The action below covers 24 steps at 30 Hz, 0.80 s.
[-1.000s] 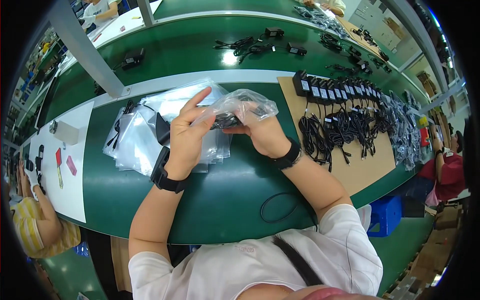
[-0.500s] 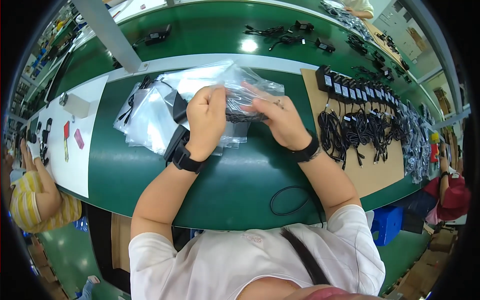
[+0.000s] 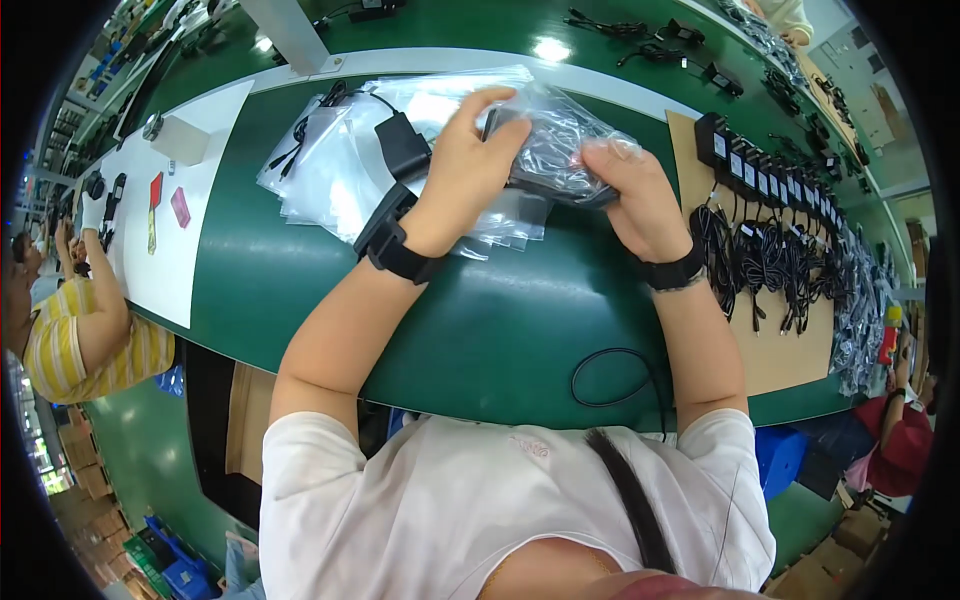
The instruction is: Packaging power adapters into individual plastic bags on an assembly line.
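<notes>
Between my hands is a clear plastic bag with a black power adapter and coiled cable inside. My left hand grips the bag's left side, thumb and fingers closed on it. At the other side, my right hand pinches the bag with its thumb on top; its other fingers are mostly hidden. Below the held bag lies a stack of flat clear bags. A loose black power adapter rests on that stack beside my left wrist, its cable running to the far left.
On the right, a cardboard sheet carries a row of black adapters with bundled cables, and bagged ones lie beyond. A black cable loop lies near the front edge. A white board holds small items; co-workers sit at both sides.
Both hands and the bagged adapter have shifted right relative to the bag stack. My left fingers have spread higher over the bag. The view has turned slightly, so the table appears higher.
</notes>
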{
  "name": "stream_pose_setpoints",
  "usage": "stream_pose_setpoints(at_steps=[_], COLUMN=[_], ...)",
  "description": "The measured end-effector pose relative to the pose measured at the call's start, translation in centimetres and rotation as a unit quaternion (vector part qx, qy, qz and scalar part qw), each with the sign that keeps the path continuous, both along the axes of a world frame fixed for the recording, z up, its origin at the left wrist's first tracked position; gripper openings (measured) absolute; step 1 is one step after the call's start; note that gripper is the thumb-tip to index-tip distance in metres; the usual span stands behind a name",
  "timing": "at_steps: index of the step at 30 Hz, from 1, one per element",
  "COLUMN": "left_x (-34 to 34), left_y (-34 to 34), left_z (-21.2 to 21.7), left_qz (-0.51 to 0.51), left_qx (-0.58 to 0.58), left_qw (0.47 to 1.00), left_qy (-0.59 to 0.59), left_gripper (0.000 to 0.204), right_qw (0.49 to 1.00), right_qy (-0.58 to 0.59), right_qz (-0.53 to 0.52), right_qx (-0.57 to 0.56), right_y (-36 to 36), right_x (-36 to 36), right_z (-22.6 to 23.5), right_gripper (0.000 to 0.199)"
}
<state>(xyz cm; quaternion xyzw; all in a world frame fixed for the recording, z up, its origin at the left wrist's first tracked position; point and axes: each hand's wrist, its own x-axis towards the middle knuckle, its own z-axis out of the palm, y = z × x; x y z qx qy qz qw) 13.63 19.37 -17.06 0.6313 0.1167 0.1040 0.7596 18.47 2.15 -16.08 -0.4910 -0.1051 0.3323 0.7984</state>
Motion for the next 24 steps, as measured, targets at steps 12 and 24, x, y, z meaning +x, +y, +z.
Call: stream_pose_setpoints(at_steps=[12, 24], left_x=[-0.8, -6.2], left_y=[-0.3, 5.8], left_z=[1.9, 12.1], left_qz=[0.047, -0.126], left_qx=[0.288, 0.046], left_qw=[0.952, 0.928], left_qy=[-0.089, -0.348], left_gripper=[0.021, 0.017], right_qw=[0.977, 0.368], right_qy=[-0.165, -0.754], right_qz=[0.135, -0.164], right_qx=[-0.029, -0.520], right_y=[0.7, 7.2], right_x=[0.8, 24.2], right_z=[2.6, -1.2], right_gripper=[0.052, 0.038])
